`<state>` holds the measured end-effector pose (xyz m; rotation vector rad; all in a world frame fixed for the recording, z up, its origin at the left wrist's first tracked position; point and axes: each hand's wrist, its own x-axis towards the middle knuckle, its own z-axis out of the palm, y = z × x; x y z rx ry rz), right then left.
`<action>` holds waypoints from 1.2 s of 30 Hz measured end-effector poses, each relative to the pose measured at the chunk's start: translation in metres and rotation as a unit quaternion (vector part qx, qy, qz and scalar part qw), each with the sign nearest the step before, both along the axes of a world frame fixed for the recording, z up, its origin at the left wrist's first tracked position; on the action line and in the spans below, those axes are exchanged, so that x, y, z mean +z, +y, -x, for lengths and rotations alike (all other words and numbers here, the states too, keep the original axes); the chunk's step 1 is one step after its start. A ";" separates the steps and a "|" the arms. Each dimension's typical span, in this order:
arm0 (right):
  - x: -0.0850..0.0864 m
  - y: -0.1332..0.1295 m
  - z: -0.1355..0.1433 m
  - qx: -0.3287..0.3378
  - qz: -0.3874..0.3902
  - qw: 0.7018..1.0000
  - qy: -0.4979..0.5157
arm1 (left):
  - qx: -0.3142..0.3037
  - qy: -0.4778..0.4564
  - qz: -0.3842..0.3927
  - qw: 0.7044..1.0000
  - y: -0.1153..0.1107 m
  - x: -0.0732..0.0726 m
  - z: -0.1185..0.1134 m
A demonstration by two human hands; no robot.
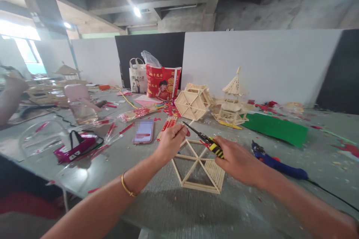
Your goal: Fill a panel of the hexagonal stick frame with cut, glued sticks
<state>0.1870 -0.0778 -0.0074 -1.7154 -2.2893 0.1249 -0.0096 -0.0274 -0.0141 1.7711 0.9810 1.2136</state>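
My right hand [237,160] is wrapped round the yellow-and-black handles of long-nose pliers [200,134], whose dark jaws point up and left. Pinched in my left hand [174,140] is a thin wooden stick [192,122], mostly hidden by the fingers, with the plier tips right beside it. Beneath both hands, a flat hexagonal stick frame [198,161] with spokes lies on the table; one wedge at its right is filled with parallel sticks. Several red-ended sticks [168,124] lie just beyond my left hand.
A phone [143,131] lies left of my hands. Behind stand a hexagonal stick model [193,102], a pagoda-like model [232,101] and a red bag [162,82]. At right are a blue glue gun [277,164] with a cord and a green sheet [276,129]. Another person's arm [11,97] shows far left.
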 end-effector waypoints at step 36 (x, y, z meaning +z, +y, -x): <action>0.000 0.003 -0.009 0.044 0.033 0.997 0.049 | -0.112 -0.129 0.221 0.960 -0.003 0.006 -0.004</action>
